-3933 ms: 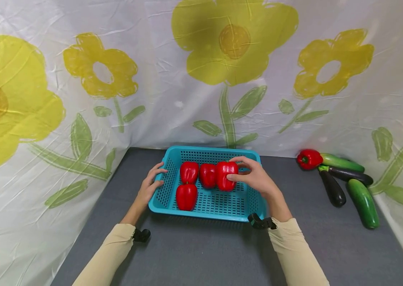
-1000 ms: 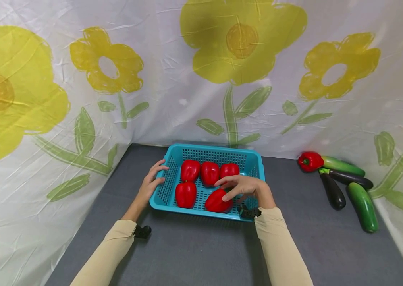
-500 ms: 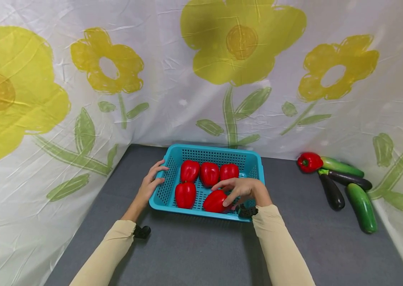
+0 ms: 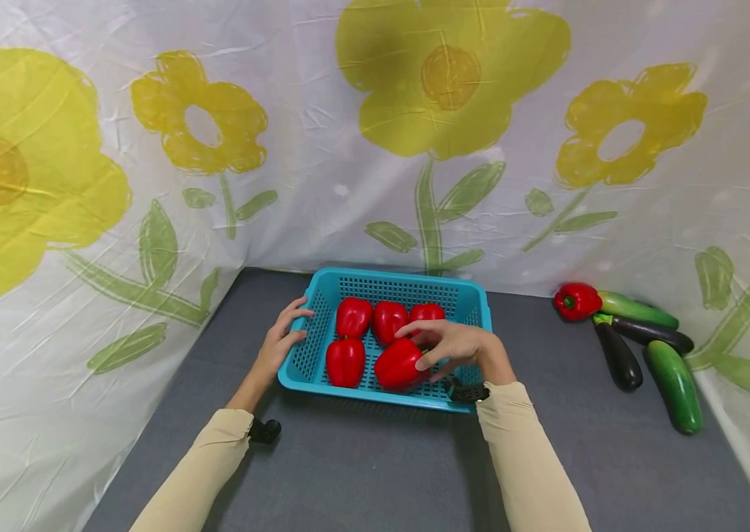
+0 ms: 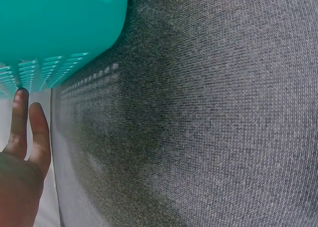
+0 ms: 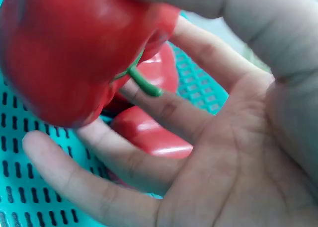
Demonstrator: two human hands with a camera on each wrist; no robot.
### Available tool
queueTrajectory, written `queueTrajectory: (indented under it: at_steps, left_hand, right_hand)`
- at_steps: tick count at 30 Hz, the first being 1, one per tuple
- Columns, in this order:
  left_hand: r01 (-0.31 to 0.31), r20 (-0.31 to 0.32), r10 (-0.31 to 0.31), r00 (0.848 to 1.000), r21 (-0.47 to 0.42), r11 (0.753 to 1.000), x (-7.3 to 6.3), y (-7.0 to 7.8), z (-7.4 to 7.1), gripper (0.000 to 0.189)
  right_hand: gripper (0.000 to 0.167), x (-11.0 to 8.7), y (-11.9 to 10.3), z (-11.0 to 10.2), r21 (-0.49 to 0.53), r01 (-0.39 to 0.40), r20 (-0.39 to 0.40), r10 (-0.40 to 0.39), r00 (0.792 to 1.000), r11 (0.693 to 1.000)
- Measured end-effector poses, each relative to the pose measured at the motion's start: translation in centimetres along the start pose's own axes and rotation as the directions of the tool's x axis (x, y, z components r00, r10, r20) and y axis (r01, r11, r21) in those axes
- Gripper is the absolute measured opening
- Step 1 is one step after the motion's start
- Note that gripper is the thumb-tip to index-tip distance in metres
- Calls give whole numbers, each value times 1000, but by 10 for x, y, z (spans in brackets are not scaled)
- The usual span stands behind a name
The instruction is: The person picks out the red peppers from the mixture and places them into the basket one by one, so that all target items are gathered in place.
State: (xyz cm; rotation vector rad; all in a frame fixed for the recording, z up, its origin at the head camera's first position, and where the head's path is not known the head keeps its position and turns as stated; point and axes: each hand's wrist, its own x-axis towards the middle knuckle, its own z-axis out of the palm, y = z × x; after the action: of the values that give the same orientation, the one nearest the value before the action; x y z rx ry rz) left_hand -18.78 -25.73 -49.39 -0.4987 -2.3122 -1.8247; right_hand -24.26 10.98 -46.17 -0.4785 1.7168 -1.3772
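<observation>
My right hand (image 4: 457,345) holds a red bell pepper (image 4: 398,365) between thumb and fingers, low in the front part of a blue plastic basket (image 4: 384,400). In the right wrist view the bell pepper (image 6: 74,53) has its green stem (image 6: 144,82) facing the palm. Several other red bell peppers (image 4: 346,363) lie in the basket, to the left and behind. My left hand (image 4: 277,342) rests against the basket's left side. In the left wrist view two fairly straight fingers (image 5: 19,120) of it show, one touching the slotted wall.
Right of the basket, on the grey tabletop (image 4: 375,473), lie another red bell pepper (image 4: 577,301), two eggplants (image 4: 621,358), a pale green zucchini (image 4: 641,308) and a dark green one (image 4: 675,387). A white flowered curtain (image 4: 308,148) stands behind and at both sides.
Over the last second my right hand has grasped the front pepper and shifted it slightly left and up. Earlier the right hand held the back-right pepper, now released. My left hand stays put.
</observation>
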Motion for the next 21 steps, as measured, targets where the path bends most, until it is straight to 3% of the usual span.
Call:
queueTrajectory:
  at_steps: [9,21]
  left_hand:
    - [22,3,-22,1000,2,1000,0,0,-1,34]
    - [1,4,-1,1000,30,1000,-1,1,0,34]
  right_hand:
    - [68,-9,-5,-3,130,146,-8,-146,989,981]
    - [66,-9,1,-7,171,294,-7,-297,955,940]
